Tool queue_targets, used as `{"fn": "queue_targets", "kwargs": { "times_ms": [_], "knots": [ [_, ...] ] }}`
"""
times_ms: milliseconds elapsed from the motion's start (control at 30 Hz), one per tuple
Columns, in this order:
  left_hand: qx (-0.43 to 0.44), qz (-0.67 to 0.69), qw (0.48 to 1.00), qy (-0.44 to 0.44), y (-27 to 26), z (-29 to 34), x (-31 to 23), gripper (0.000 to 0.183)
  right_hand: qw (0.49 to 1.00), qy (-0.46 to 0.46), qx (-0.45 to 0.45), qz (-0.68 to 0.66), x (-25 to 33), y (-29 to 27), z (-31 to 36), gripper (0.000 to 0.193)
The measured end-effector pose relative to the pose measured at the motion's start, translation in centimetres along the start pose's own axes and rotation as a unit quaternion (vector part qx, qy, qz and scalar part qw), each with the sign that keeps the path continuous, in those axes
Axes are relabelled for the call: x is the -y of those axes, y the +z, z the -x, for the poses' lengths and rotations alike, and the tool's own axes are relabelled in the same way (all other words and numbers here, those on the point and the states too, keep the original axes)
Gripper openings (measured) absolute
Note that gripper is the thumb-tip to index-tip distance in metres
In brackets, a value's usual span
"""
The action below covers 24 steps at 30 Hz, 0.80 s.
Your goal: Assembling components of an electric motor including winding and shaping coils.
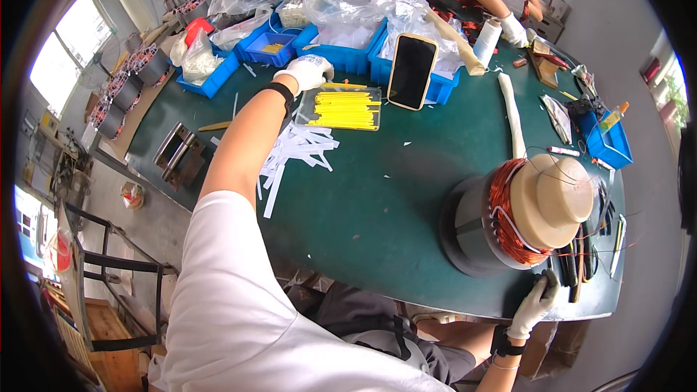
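Note:
My left hand point(308, 73), in a white glove, is stretched out to the far side of the table. Its fingers are curled down at the back left corner of a clear tray point(302, 117) of yellow strips point(344, 109); what they hold, if anything, is hidden. White paper strips point(294, 149) lie loosely below that wrist. At the near right table edge, my gloved right hand point(536, 306) has its fingers bent together, and I cannot make out anything in them. Just beyond it stands a grey motor stator point(470, 229) with copper windings point(502, 203) and a cream stepped cap point(555, 192).
Blue bins point(341, 56) with plastic bags line the back. A phone point(412, 72) leans against one. A metal block point(178, 156) sits at left, black sleeves point(587, 254) at right. Across the table, a co-worker's gloved hand point(514, 31) is beside a thread cone point(487, 42).

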<state>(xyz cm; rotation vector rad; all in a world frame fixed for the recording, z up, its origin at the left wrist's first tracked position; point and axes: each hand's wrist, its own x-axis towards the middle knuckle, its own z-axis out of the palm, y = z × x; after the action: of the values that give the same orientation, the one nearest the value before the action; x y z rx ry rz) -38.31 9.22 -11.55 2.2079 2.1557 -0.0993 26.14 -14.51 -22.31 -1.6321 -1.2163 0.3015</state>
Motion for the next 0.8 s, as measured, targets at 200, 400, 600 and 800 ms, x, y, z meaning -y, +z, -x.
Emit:
{"fn": "queue_targets", "kwargs": {
  "times_ms": [200,400,600,800],
  "knots": [
    [0.081,0.054,0.995,0.014,-0.8,-1.3,0.6,0.027,1.0,0.013,-0.002,-0.008,-0.3,0.1,0.2,0.021],
    [0.063,0.036,0.997,0.027,-0.9,-1.7,0.4,0.028,0.999,0.034,-0.011,-0.019,-1.2,-0.1,0.0,0.022],
    [0.089,0.074,0.993,0.032,-1.2,-1.4,0.7,0.038,1.0,0.006,0.003,0.004,-1.1,-0.1,-0.2,0.022],
    [0.112,-0.002,0.994,0.014,-1.4,-1.2,-0.9,0.034,0.998,0.054,-0.009,-0.021,-0.6,-0.1,-0.1,0.023]
  ]
}}
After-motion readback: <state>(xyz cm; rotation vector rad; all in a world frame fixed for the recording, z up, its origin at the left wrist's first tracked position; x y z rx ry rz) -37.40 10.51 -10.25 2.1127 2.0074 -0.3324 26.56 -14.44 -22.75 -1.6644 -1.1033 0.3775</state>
